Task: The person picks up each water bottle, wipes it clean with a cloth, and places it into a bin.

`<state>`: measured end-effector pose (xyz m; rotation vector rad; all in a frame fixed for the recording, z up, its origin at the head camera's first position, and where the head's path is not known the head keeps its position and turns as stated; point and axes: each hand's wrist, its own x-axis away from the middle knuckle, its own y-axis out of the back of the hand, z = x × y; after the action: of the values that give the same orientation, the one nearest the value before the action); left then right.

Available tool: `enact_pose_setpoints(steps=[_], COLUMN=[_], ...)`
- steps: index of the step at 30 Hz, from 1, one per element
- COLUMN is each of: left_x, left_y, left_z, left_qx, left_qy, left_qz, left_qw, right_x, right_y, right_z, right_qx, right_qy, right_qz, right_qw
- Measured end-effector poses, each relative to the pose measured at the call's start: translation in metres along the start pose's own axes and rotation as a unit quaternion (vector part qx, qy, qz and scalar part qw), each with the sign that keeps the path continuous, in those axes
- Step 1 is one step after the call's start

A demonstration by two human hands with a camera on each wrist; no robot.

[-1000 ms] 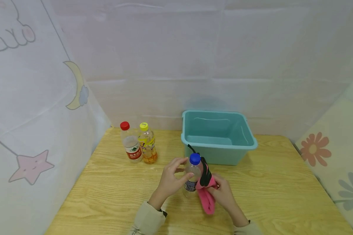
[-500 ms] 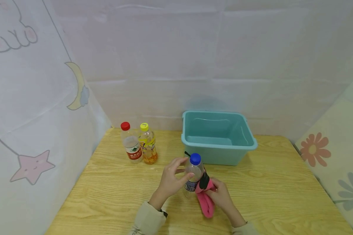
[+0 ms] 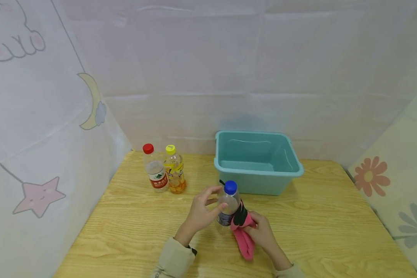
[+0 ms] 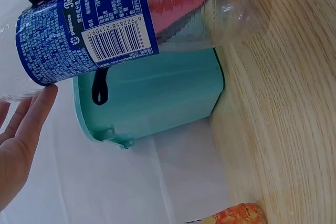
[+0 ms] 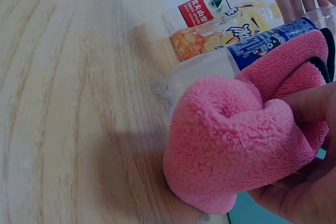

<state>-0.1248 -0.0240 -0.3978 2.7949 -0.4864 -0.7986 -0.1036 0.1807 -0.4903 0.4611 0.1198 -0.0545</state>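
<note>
A clear plastic bottle (image 3: pixel 224 219) with a blue cap and blue label stands upright on the table in the head view. My left hand (image 3: pixel 200 211) holds its upper part between thumb and fingers; in the left wrist view the label (image 4: pixel 86 30) faces the camera. A folded pink fleece cloth (image 5: pixel 231 140) with black trim and a black loop is pinched in my right hand (image 3: pixel 260 231). It lies against the bottle's right side, its lower end hanging down. Part of the cloth is hidden behind the bottle.
Behind the bottle sits a turquoise plastic tub (image 3: pixel 253 181). At the left stand a red-capped bottle (image 3: pixel 156 175) and a yellow-capped bottle (image 3: pixel 175 177) with orange at its base, side by side. A printed white sheet (image 3: pixel 201 69) backs the wooden table (image 3: pixel 125 231).
My right hand has moved the cloth slightly down along the bottle, and its black trim has sunk from beside the cap to below it. The left hand and bottle have hardly moved.
</note>
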Motion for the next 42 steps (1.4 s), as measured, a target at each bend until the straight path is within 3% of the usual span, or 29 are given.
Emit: enact_pose_setpoints(steps=[9, 14, 23, 32, 42], left_x=[0.0, 0.0, -0.001, 0.0, 0.0], left_y=[0.001, 0.0, -0.001, 0.0, 0.002], left_z=[0.007, 0.005, 0.004, 0.007, 0.009], left_qx=[0.007, -0.003, -0.016, -0.007, -0.001], left_qy=[-0.033, -0.023, -0.004, 0.018, 0.017], left_qz=[0.017, 0.019, 0.015, 0.021, 0.024], left_qw=[0.9993, 0.9996, 0.9997, 0.9996, 0.9996], right_x=[0.006, 0.008, 0.011, 0.008, 0.003], right_y=[0.003, 0.004, 0.016, 0.03, 0.036], right_z=[0.005, 0.005, 0.012, 0.024, 0.044], right_qx=[0.019, 0.021, -0.007, -0.022, -0.026], right_qy=[0.008, 0.031, 0.012, 0.095, 0.145], right_qz=[0.006, 0.001, -0.027, -0.059, -0.071], right_qw=[0.9998, 0.9993, 0.9995, 0.9935, 0.9865])
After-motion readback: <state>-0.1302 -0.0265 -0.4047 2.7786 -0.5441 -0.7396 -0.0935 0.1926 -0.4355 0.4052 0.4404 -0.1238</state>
